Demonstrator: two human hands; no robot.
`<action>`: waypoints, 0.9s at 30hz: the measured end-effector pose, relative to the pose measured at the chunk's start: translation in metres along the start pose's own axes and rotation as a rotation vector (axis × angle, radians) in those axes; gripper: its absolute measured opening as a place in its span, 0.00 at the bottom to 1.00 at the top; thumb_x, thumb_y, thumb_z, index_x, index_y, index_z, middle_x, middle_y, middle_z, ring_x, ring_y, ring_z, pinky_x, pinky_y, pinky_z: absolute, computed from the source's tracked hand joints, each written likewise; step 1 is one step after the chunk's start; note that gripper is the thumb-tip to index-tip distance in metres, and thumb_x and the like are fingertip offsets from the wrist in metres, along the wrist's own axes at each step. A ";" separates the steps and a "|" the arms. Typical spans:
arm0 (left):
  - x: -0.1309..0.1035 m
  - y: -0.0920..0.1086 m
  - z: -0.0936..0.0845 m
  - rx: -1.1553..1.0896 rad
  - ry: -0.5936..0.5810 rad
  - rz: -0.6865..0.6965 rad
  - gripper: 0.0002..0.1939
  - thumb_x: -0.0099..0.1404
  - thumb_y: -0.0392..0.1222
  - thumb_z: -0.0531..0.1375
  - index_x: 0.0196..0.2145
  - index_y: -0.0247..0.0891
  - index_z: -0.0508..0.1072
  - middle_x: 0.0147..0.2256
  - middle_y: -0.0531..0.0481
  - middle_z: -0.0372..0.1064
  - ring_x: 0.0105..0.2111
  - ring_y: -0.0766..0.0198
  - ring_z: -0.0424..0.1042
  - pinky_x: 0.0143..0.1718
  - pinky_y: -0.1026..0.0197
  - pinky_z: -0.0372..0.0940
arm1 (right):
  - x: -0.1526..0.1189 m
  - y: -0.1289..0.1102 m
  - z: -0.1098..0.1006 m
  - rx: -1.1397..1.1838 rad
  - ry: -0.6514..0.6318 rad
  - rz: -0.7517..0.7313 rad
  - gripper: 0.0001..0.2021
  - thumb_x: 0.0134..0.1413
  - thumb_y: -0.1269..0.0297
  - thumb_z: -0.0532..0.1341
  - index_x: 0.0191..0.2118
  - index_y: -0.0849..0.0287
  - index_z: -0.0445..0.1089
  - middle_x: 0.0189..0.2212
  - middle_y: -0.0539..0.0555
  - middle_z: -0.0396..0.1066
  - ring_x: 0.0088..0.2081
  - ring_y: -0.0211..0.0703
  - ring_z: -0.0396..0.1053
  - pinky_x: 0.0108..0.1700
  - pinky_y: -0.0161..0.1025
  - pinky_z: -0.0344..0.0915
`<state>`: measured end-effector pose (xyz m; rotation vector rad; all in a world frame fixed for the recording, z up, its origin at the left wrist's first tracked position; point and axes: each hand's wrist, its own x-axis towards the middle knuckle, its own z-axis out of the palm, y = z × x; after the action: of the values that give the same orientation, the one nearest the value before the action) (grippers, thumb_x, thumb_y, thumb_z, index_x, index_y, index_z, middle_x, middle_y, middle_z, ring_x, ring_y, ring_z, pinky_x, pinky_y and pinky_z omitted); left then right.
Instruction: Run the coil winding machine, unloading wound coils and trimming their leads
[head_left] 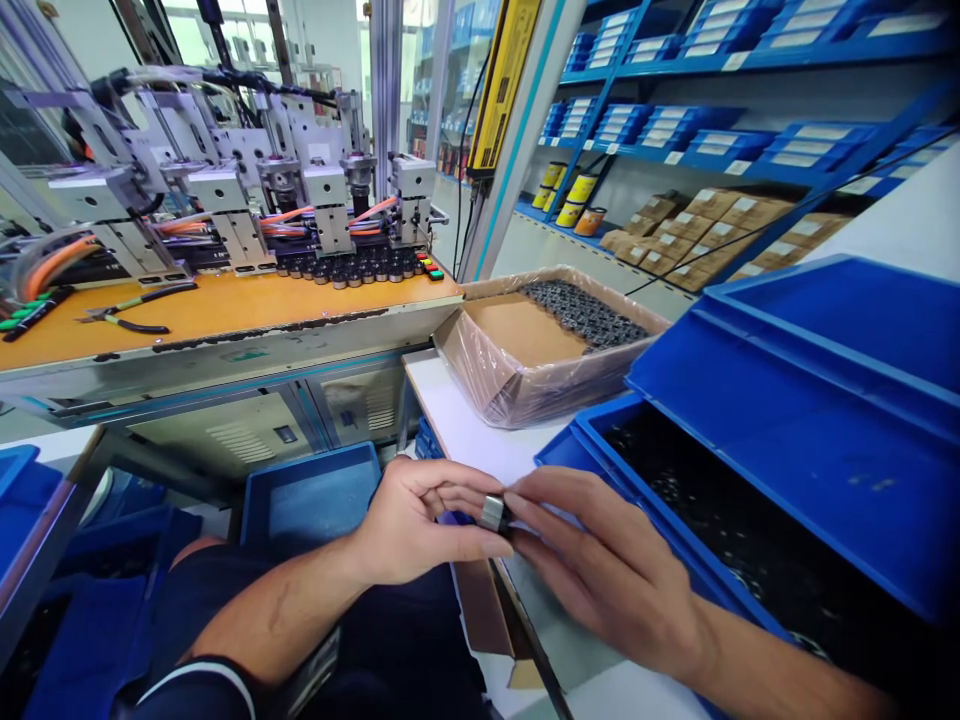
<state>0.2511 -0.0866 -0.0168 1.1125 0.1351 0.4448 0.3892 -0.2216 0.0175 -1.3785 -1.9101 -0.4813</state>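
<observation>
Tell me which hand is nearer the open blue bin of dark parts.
Right. The right hand is beside the left edge of the blue bin; the left hand is farther left, across the small metal piece from it.

Clock hours run from the two hands (pixel 559 555), which meet at one grey piece (pixel 491 513); whether its dark end is a second piece, I cannot tell. At ten: one pair of pliers (pixel 135 300) and two vents (pixel 238 440). At eleven: four press heads (pixel 326 205), and round parts (pixel 352 270) too crowded to count. At twelve: one yellow bar (pixel 501 95). At one: one carton (pixel 517 392), its dark parts (pixel 589 310) past counting. At three: one bin of black bits (pixel 697 500). At nine: one blue tray (pixel 253 510).
</observation>
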 end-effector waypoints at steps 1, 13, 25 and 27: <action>0.000 0.000 0.000 0.004 0.003 -0.006 0.23 0.42 0.36 0.75 0.38 0.31 0.79 0.32 0.45 0.78 0.32 0.63 0.77 0.40 0.60 0.73 | 0.000 0.000 0.000 -0.003 0.000 0.008 0.18 0.56 0.75 0.61 0.53 0.61 0.67 0.39 0.60 0.72 0.41 0.47 0.73 0.38 0.43 0.76; -0.002 -0.003 -0.001 0.004 0.010 -0.048 0.24 0.42 0.36 0.76 0.39 0.31 0.79 0.32 0.45 0.80 0.33 0.60 0.79 0.42 0.59 0.74 | 0.002 -0.001 0.000 -0.006 0.001 -0.009 0.15 0.57 0.73 0.61 0.51 0.59 0.68 0.38 0.58 0.73 0.40 0.46 0.74 0.38 0.43 0.76; -0.007 -0.006 0.007 -0.104 0.030 -0.116 0.22 0.39 0.35 0.76 0.35 0.33 0.79 0.32 0.46 0.81 0.32 0.59 0.80 0.38 0.59 0.76 | -0.007 0.000 0.002 -0.108 -0.025 -0.098 0.12 0.56 0.74 0.63 0.47 0.68 0.70 0.33 0.58 0.71 0.36 0.44 0.71 0.33 0.40 0.74; -0.008 -0.011 0.013 -0.106 0.101 -0.013 0.21 0.39 0.34 0.76 0.34 0.33 0.79 0.32 0.46 0.81 0.32 0.60 0.80 0.37 0.61 0.75 | -0.008 0.000 0.001 -0.134 -0.029 -0.138 0.13 0.55 0.76 0.62 0.48 0.68 0.70 0.35 0.60 0.71 0.38 0.48 0.72 0.36 0.43 0.75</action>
<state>0.2516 -0.1045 -0.0222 0.9851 0.2056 0.4915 0.3904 -0.2257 0.0111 -1.3495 -2.0371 -0.6705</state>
